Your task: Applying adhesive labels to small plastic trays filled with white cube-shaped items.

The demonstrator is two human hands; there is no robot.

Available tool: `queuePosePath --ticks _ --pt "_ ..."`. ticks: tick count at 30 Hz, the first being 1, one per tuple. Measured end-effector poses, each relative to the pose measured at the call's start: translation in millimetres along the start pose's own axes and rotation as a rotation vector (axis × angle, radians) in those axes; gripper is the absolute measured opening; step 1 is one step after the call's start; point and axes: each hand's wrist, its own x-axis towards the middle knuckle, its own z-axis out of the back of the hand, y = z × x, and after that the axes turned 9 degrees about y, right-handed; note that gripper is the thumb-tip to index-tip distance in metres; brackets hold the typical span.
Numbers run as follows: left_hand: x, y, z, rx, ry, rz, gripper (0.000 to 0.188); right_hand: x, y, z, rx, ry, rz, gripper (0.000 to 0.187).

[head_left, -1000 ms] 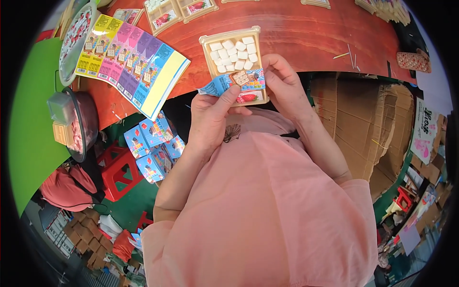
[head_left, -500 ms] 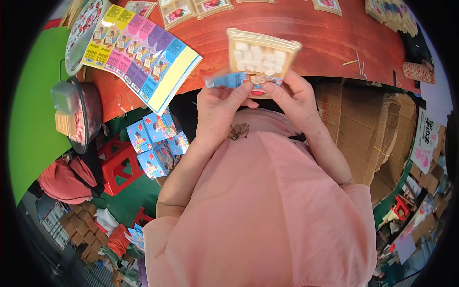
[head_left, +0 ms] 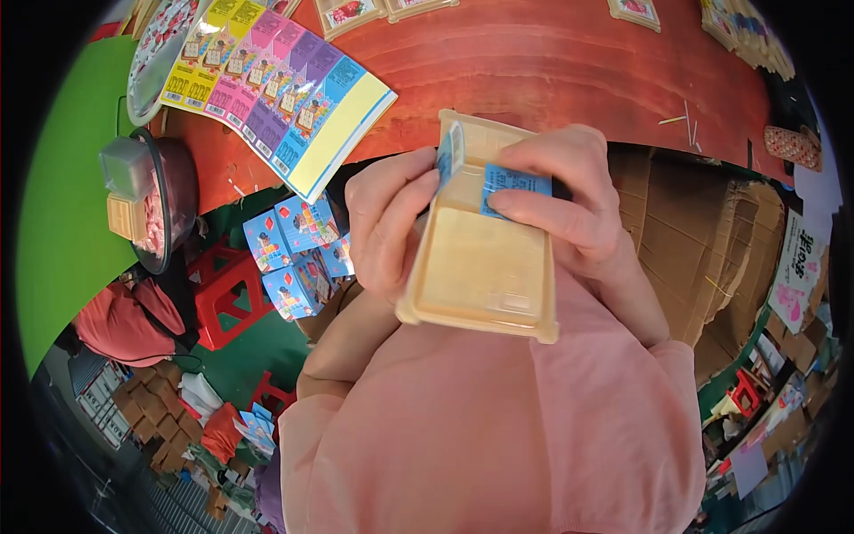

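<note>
Between my hands is a shallow beige plastic box [head_left: 480,267], tilted with its plain underside toward me. A blue printed sticker [head_left: 525,183] lies partly on that underside, at the right edge. Another blue flap of it stands up at the left edge, by the fingertips of my left hand [head_left: 382,218]. That hand is closed around the box's left side. My right hand [head_left: 574,200] grips the right side, its thumb and finger pressing on the sticker. The white pieces inside the box are hidden now. A sheet of coloured stickers [head_left: 342,133] lies at the left on the red table [head_left: 534,71].
Blue printed cartons [head_left: 298,245] are stacked below the table's left edge. Beside them stand a round tub [head_left: 169,200] and a red stool [head_left: 222,298]. An open cardboard box [head_left: 694,258] is at my right. White sticks [head_left: 691,125] and a woven basket [head_left: 792,147] lie on the table.
The box has been turned over and brought closer to me, so its underside shows instead of the white pieces. My right fingers have moved onto the sticker on the underside.
</note>
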Motion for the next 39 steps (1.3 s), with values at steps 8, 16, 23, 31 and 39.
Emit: queuePosePath --ticks 8,16,23,31,39 --pt "17 12 -1 -0.179 0.132 -0.237 0.033 0 -17 22 0.228 0.168 0.009 0.026" --pt "25 19 -42 -0.428 0.203 0.257 0.028 -24 -31 2 0.659 0.057 -0.634 0.044" --pt "67 35 -97 -1.135 0.070 0.897 0.035 2 -43 -5 0.002 0.181 -0.612 0.081" --pt "73 38 -104 -1.233 0.299 0.767 0.054 7 -128 82 -0.338 -0.137 -0.522 0.054" --pt "42 53 -75 -0.690 0.275 0.666 0.019 8 -263 190 -0.703 -0.207 -0.765 0.053"
